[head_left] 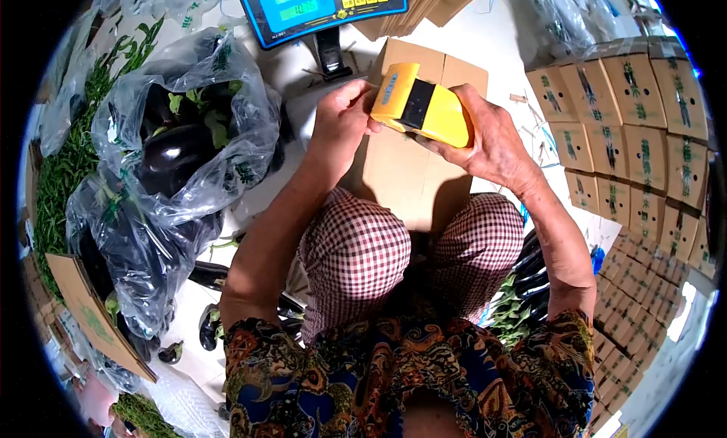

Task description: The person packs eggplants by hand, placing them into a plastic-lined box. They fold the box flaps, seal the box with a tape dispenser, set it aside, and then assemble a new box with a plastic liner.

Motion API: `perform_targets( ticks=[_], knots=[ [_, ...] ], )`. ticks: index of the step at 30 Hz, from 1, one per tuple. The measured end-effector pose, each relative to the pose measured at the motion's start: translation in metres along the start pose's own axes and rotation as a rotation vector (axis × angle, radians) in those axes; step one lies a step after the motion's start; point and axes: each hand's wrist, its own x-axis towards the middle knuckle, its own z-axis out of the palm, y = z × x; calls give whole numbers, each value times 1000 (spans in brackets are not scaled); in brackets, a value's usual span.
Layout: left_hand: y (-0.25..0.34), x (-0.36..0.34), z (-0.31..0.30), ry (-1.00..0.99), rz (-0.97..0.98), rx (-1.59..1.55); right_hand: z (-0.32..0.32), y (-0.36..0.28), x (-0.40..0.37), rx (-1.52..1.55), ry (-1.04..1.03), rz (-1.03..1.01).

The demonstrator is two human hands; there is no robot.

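Observation:
A yellow hand-held device (445,114) with a black band across it and blue lettering on its left end is held above a brown cardboard box (413,176). My right hand (496,139) wraps round the device's right end, thumb on top. At its left end, the fingers of my left hand (341,123) are curled and pinched together against the edge; what they pinch is hidden. The underside of the device is out of sight. The box lies between my knees and reaches toward the scale.
A digital scale (322,6) stands ahead. On the left, a clear plastic bag (254,120) holds eggplants (178,157), with green vegetables (57,188) beyond. Stacked printed cartons (644,135) line the right. More eggplants (530,267) lie by my right knee.

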Motion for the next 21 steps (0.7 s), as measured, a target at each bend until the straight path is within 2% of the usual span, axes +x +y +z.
perform_targets(
  ticks=[3, 4, 7, 8, 9, 11, 14, 21],
  knots=[
    [-11, 3, -10, 71, 56, 165, -2, -7, 5, -31, -80, 55],
    [-9, 2, -7, 108, 114, 87, -3, -8, 8, -64, -96, 59],
    [-22, 2, -20, 148, 124, 92, -7, -9, 10, -132, -152, 61],
    [-12, -1, -27, 193, 79, 317, -9, -9, 6, -158, -177, 85],
    [-20, -2, -38, 242, 71, 176, -12, -9, 2, -182, -203, 110],
    [-29, -6, -67, 381, 20, 222, -15, 2, -11, -241, -194, 70],
    [-50, -3, -80, 360, -2, 43, -15, 3, -17, -253, -180, 69],
    [-68, -4, -93, 439, -14, -17, -23, 2, -15, -266, -257, 172]
  ],
)
